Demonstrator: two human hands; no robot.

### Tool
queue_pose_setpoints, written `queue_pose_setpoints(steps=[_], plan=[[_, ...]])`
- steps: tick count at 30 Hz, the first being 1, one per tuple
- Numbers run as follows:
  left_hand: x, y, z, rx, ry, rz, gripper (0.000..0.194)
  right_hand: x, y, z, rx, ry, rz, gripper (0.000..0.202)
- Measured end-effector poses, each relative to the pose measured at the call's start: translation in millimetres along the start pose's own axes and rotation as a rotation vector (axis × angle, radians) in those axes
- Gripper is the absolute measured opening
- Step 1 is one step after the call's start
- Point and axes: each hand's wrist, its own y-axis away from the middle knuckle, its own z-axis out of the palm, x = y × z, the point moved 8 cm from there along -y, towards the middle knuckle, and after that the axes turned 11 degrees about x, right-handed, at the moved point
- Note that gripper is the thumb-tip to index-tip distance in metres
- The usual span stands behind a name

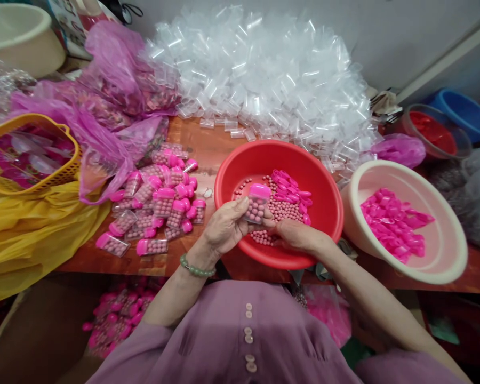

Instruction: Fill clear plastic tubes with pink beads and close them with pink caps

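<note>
My left hand (228,224) is closed around a small clear plastic box (257,205) with a bright pink cap, held upright over the red basin (324,176). Dusty-pink beads show through its wall. Low in the basin, my right hand (296,235) has its fingers bent together at the loose beads (284,209), close beside the box. Whatever its fingertips hold, if anything, is hidden. Bright pink caps (290,186) lie on the beads at the back of the basin.
Filled pink-capped boxes (152,205) are heaped left of the basin. Behind rises a large pile of clear boxes (260,69). A cream basin (452,250) with pink pieces stands right. A yellow basket (70,170) and purple plastic bags (116,69) occupy the left.
</note>
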Motion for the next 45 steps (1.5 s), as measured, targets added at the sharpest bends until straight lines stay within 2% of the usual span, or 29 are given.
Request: queue_pose_setpoints(steps=[3, 5, 9, 11, 13, 16, 18, 20, 23, 27, 29, 31, 35, 39, 42, 45], plan=[[-0.6, -1.1, -1.8, 0.033, 0.031, -0.028, 0.035, -2.8, -0.7, 5.8, -0.102, 0.050, 0.047, 0.018], [-0.7, -1.8, -1.6, 0.043, 0.049, -0.046, 0.040, -4.7, -0.7, 5.4, -0.124, 0.051, 0.055, 0.021], [0.2, -2.8, -0.7, 0.043, 0.071, -0.066, 0.043, -2.0, -0.3, 2.9, -0.121, 0.032, 0.045, 0.023], [1.4, -2.8, -0.5, 0.026, 0.062, -0.054, 0.042, 2.7, -0.4, -2.5, -0.080, -0.011, 0.030, 0.021], [2.6, -2.1, 0.2, -0.009, 0.035, -0.026, 0.038, 8.0, -1.5, -17.5, 0.052, -0.206, 0.020, 0.021], [1.1, -0.7, 0.4, -0.041, -0.030, 0.006, 0.027, 21.5, -1.3, -46.9, 0.299, -0.774, 0.068, 0.019], [-1.3, -0.2, 0.9, -0.046, -0.077, 0.020, 0.027, 26.0, -1.4, -59.0, 0.373, -1.099, 0.114, 0.018], [-2.9, 0.0, 2.6, -0.054, -0.133, 0.045, 0.030, 17.8, -2.6, -70.7, 0.401, -1.230, 0.097, 0.025], [-3.4, -0.5, 5.4, -0.067, -0.237, 0.106, 0.033, -14.6, -4.4, -89.0, 0.384, -1.064, -0.048, 0.037], [-3.8, -1.9, 5.8, -0.069, -0.374, 0.176, 0.036, -42.2, -4.4, -102.8, 0.472, -0.751, -0.106, 0.031], [-3.9, -2.4, 5.9, -0.064, -0.401, 0.203, 0.036, -45.2, -4.4, -103.3, 0.539, -0.762, -0.109, 0.029], [-3.1, -2.9, 5.7, -0.046, -0.393, 0.234, 0.036, -44.1, -6.3, -96.9, 0.560, -0.874, -0.096, 0.027], [-2.2, -4.8, 6.8, -0.010, -0.364, 0.287, 0.035, -38.2, -11.1, -81.9, 0.609, -1.068, -0.006, 0.029], [-3.3, -6.8, 11.0, -0.006, -0.324, 0.296, 0.036, -37.3, -12.8, -77.4, 0.696, -1.134, 0.057, 0.032], [-0.6, -5.9, 12.0, 0.012, -0.310, 0.302, 0.039, -36.0, -11.9, -80.6, 0.725, -1.074, 0.091, 0.032], [4.4, -3.5, 10.6, 0.007, -0.351, 0.289, 0.038, -41.6, -7.7, -93.7, 0.679, -0.878, -0.008, 0.027]])
